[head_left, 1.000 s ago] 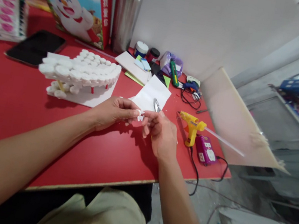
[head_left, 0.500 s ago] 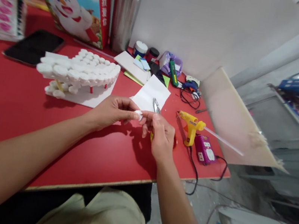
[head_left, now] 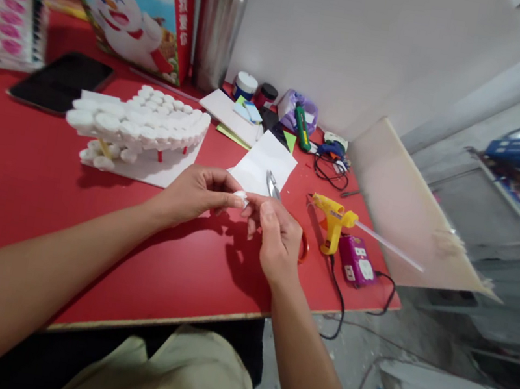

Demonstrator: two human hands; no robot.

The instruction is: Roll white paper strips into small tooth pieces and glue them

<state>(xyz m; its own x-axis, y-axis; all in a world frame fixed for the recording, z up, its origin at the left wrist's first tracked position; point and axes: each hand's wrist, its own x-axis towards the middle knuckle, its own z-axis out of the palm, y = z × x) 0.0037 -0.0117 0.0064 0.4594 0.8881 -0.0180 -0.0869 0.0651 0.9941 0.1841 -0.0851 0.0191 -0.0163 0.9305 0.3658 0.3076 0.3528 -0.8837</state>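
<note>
My left hand pinches a small white piece, soft and paper-like, between thumb and finger. From the other side my right hand meets it, index fingertip against the piece and the other fingers curled. Both hands are held just above the red table. Beneath and behind my right hand lie scissors, their blades on a folded white paper and an orange handle loop showing. To the left stands a model built of white rounded pieces on a white board, with red and yellow supports.
A yellow glue gun with a clear stick lies right of my hand, beside a purple box with a black cable. Behind are a steel flask, paint jars, a green cutter and a phone. The table's front edge is near me.
My right thumb has shifted slightly left, closer to the white piece. My left hand keeps its pinch, and the things on the table have stayed put.
</note>
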